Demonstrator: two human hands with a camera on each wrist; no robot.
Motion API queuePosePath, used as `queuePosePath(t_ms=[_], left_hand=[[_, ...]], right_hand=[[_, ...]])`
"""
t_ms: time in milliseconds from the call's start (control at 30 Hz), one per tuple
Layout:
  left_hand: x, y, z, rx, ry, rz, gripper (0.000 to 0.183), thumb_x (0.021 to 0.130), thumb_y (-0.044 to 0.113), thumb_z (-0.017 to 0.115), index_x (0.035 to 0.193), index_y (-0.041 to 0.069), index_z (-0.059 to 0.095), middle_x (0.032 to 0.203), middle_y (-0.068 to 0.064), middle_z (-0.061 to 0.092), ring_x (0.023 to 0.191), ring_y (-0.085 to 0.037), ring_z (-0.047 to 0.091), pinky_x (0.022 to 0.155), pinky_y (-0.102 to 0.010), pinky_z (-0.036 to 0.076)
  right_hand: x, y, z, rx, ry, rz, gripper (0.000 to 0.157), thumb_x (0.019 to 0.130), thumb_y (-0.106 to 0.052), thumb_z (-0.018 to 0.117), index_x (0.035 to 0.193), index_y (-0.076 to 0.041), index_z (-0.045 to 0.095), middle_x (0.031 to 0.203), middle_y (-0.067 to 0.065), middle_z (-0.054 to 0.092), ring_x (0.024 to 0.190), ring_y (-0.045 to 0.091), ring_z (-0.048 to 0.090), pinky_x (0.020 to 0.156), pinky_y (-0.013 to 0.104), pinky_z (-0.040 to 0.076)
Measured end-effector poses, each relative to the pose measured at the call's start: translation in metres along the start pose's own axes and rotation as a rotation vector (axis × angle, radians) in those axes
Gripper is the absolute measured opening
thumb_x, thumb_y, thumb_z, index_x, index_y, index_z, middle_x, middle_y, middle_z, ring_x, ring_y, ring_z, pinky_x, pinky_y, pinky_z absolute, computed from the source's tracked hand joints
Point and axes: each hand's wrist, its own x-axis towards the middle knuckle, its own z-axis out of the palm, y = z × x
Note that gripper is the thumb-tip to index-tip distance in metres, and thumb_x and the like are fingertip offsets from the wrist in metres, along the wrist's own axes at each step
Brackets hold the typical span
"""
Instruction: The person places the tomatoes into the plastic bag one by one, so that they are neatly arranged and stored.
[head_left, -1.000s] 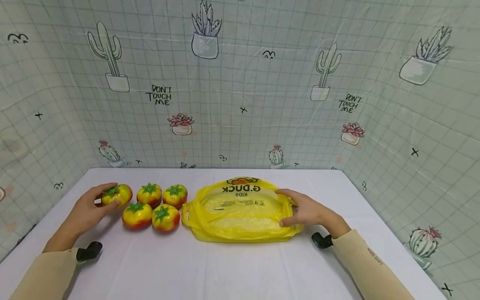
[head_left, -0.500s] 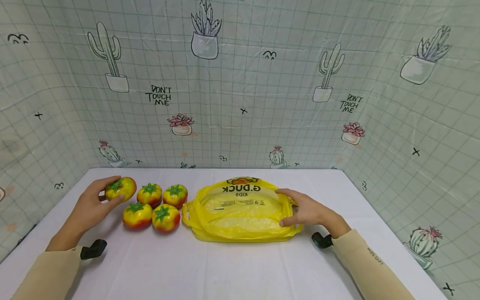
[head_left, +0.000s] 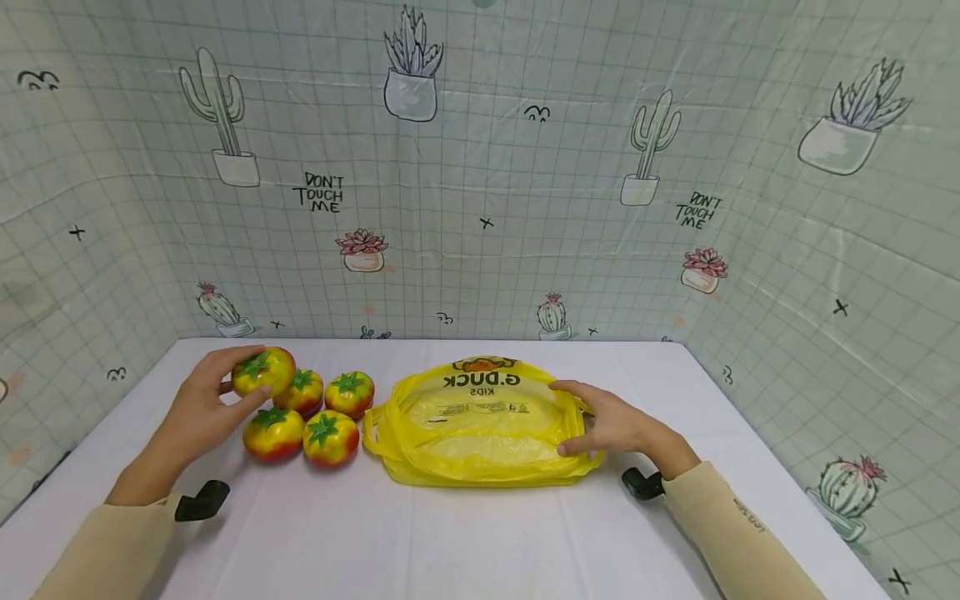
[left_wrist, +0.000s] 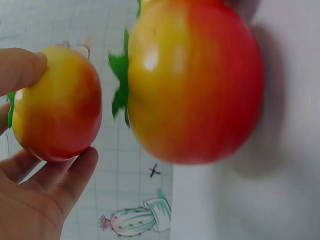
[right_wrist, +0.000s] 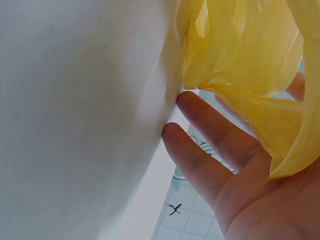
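In the head view my left hand [head_left: 201,410] grips a yellow-red toy tomato [head_left: 273,371] between thumb and fingers, raised at the back left of a group. Its green leaf top faces my palm. In the left wrist view the held tomato [left_wrist: 65,110] is beside a larger-looking, nearer tomato [left_wrist: 200,85]. My right hand [head_left: 618,421] rests at the right end of a yellow plastic bag [head_left: 480,446], thumb and fingers spread over its edge. In the right wrist view, two straight fingertips [right_wrist: 175,132] touch the white cloth, and a fold of the bag [right_wrist: 295,130] crosses the palm.
Several more toy tomatoes [head_left: 332,439] stand close together left of the bag, one partly hidden by the held one. A white cloth [head_left: 420,542] covers the table. Patterned fabric walls [head_left: 450,275] close in the back and both sides.
My left hand has lifted the toy tomato and moved it right and back, so that it now overlaps the back-left one in the group. The right hand and the bag have stayed put.
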Motion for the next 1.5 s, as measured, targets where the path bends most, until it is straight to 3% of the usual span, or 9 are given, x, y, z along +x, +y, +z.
queuePosePath(t_ms=[400, 767, 833, 900, 933, 1033, 1067, 1200, 1500], left_hand=[[0.002, 0.017, 0.011, -0.034, -0.036, 0.039, 0.052, 0.088, 0.008, 0.068, 0.135, 0.003, 0.046, 0.132, -0.022, 0.041, 0.114, -0.04, 0.043, 0.086, -0.065, 0.042], [0.003, 0.033, 0.024, -0.039, -0.046, 0.119, 0.052, 0.084, 0.006, 0.071, 0.132, 0.007, 0.05, 0.13, -0.016, 0.046, 0.113, -0.033, 0.048, 0.084, -0.051, 0.05], [0.004, 0.037, 0.027, -0.045, -0.053, 0.127, 0.053, 0.084, 0.007, 0.072, 0.132, 0.008, 0.051, 0.13, -0.015, 0.046, 0.113, -0.033, 0.048, 0.087, -0.046, 0.05], [0.004, 0.042, 0.03, -0.052, -0.059, 0.145, 0.053, 0.084, 0.008, 0.073, 0.132, 0.009, 0.052, 0.13, -0.014, 0.046, 0.114, -0.033, 0.048, 0.089, -0.048, 0.049], [0.005, 0.044, 0.032, -0.047, -0.062, 0.153, 0.053, 0.084, 0.009, 0.073, 0.132, 0.009, 0.052, 0.13, -0.013, 0.047, 0.115, -0.032, 0.048, 0.092, -0.043, 0.048], [0.006, 0.049, 0.036, -0.049, -0.068, 0.182, 0.052, 0.083, 0.008, 0.073, 0.131, 0.01, 0.053, 0.13, -0.011, 0.047, 0.116, -0.031, 0.048, 0.095, -0.042, 0.046], [0.006, 0.051, 0.038, -0.058, -0.071, 0.192, 0.052, 0.083, 0.008, 0.073, 0.131, 0.01, 0.053, 0.13, -0.012, 0.047, 0.116, -0.031, 0.048, 0.094, -0.047, 0.046], [0.006, 0.057, 0.043, -0.069, -0.082, 0.205, 0.051, 0.083, 0.009, 0.074, 0.13, 0.01, 0.054, 0.13, -0.01, 0.048, 0.116, -0.028, 0.049, 0.093, -0.043, 0.048], [0.009, 0.069, 0.059, -0.147, -0.169, 0.188, 0.05, 0.086, 0.015, 0.072, 0.132, 0.014, 0.053, 0.133, -0.01, 0.047, 0.114, -0.027, 0.05, 0.084, -0.045, 0.051]], right_hand=[[0.004, -0.003, 0.0, -0.007, 0.002, 0.01, 0.094, 0.069, -0.047, 0.08, 0.147, -0.021, 0.035, 0.15, 0.002, 0.035, 0.133, 0.027, 0.037, 0.104, 0.054, 0.034], [0.006, 0.0, 0.002, -0.024, 0.003, 0.01, 0.094, 0.069, -0.047, 0.081, 0.147, -0.022, 0.035, 0.149, 0.0, 0.036, 0.134, 0.026, 0.036, 0.104, 0.054, 0.033], [0.005, 0.001, 0.002, -0.029, 0.003, 0.013, 0.094, 0.069, -0.047, 0.081, 0.147, -0.022, 0.035, 0.149, -0.001, 0.035, 0.134, 0.025, 0.035, 0.105, 0.054, 0.032], [0.004, 0.001, 0.003, -0.03, 0.001, 0.018, 0.094, 0.069, -0.047, 0.08, 0.147, -0.023, 0.035, 0.149, -0.002, 0.035, 0.135, 0.025, 0.035, 0.105, 0.053, 0.032], [0.004, 0.001, 0.003, -0.029, 0.002, 0.021, 0.094, 0.069, -0.048, 0.08, 0.147, -0.023, 0.035, 0.149, -0.002, 0.035, 0.135, 0.025, 0.035, 0.105, 0.053, 0.032], [0.003, 0.001, 0.002, -0.028, 0.005, 0.018, 0.095, 0.068, -0.05, 0.08, 0.147, -0.022, 0.035, 0.15, 0.0, 0.035, 0.135, 0.026, 0.035, 0.105, 0.054, 0.032], [0.002, 0.001, 0.002, -0.027, 0.005, 0.017, 0.095, 0.068, -0.051, 0.079, 0.147, -0.022, 0.035, 0.15, 0.0, 0.035, 0.135, 0.026, 0.035, 0.105, 0.055, 0.032], [0.002, 0.0, 0.001, -0.019, 0.004, 0.009, 0.096, 0.068, -0.052, 0.079, 0.147, -0.02, 0.035, 0.149, 0.002, 0.035, 0.135, 0.027, 0.035, 0.104, 0.054, 0.033], [0.003, 0.0, 0.002, -0.019, 0.003, 0.031, 0.094, 0.069, -0.049, 0.079, 0.147, -0.021, 0.035, 0.15, 0.001, 0.035, 0.135, 0.028, 0.034, 0.105, 0.057, 0.03]])
